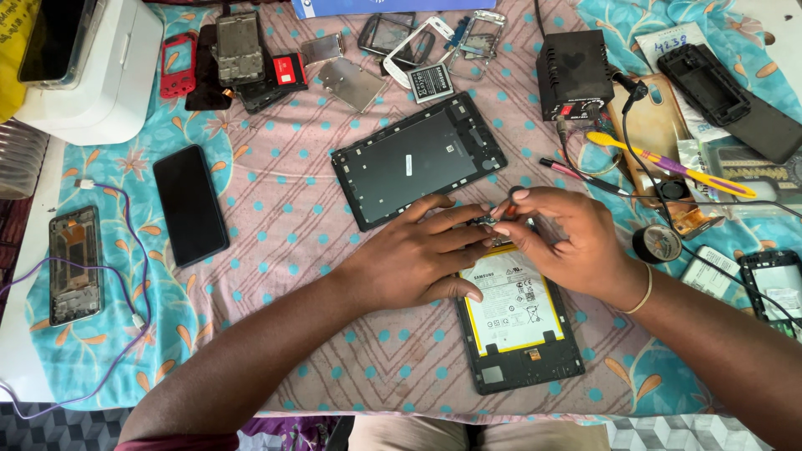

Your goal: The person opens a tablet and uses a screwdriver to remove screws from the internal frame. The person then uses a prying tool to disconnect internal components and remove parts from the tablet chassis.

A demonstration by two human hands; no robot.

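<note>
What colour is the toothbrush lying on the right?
Yellow with purple on the handle, the toothbrush shows in the head view.

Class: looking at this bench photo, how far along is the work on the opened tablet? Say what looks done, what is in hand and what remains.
Done: the back cover is off and lies apart above the tablet, whose battery is exposed. In hand: the left hand presses on the tablet's top end while the right hand works a small tool there. Left: the battery sits in place and the cover is not refitted.

A single head-worn camera looks steeply down, close over the patterned tablecloth [276,250], with the person's forearms entering from the bottom edge.
</note>
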